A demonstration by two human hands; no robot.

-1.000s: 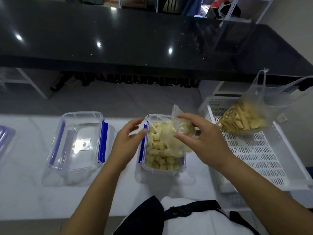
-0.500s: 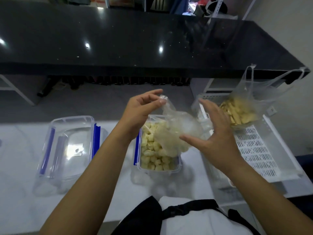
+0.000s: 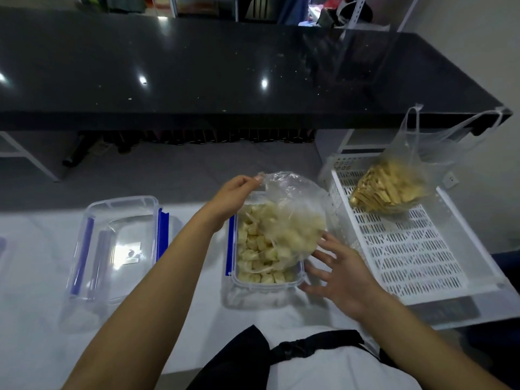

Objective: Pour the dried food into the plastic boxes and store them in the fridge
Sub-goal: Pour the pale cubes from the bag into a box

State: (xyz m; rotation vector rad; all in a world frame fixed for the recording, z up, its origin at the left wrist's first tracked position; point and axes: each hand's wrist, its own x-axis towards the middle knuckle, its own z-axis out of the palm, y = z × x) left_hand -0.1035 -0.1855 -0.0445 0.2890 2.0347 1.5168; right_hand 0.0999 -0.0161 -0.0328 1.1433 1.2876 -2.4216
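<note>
A clear plastic box [image 3: 237, 282] with a blue clip stands on the white table in front of me, holding pale yellow dried food cubes [image 3: 254, 253]. Over it hangs a clear plastic bag [image 3: 292, 209] with more cubes in its lower part. My left hand [image 3: 232, 197] pinches the bag's top corner and lifts it. My right hand [image 3: 340, 273] is spread with straight fingers beside the bag's lower right, fingertips at the plastic. A second bag of darker dried strips [image 3: 391, 190] lies in the white slotted tray [image 3: 408, 254] on the right.
An empty clear box with blue clips [image 3: 118, 246] stands to the left. A long black counter [image 3: 225, 68] runs across the back, above a grey floor gap. My white shirt and black strap [image 3: 309, 350] fill the bottom edge.
My left hand has lifted the bag's corner and moved it left. My right hand has let go of the bag, dropped lower and opened beside the box.
</note>
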